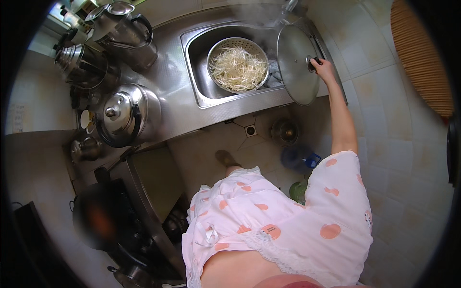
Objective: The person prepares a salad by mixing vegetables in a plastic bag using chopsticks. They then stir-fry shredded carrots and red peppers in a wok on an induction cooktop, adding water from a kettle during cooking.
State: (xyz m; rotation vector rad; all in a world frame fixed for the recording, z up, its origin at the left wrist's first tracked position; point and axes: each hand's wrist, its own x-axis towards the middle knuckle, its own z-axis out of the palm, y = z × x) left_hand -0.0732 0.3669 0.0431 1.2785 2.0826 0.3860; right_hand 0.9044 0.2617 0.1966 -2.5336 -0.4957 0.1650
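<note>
My right hand is shut on the dark knob of a large glass pot lid, which it holds tilted at the right end of the sink. In the sink stands a perforated metal steamer pan heaped with pale bean sprouts. A grey cloth lies between the pan and the lid, partly hidden. Steam rises behind, near the faucet. My left hand is out of view.
A large lidded metal pot and metal kettles stand on the counter at left. A stove with a dark pan is at lower left. On the floor are a metal bowl and a blue-handled bottle. A woven mat hangs at right.
</note>
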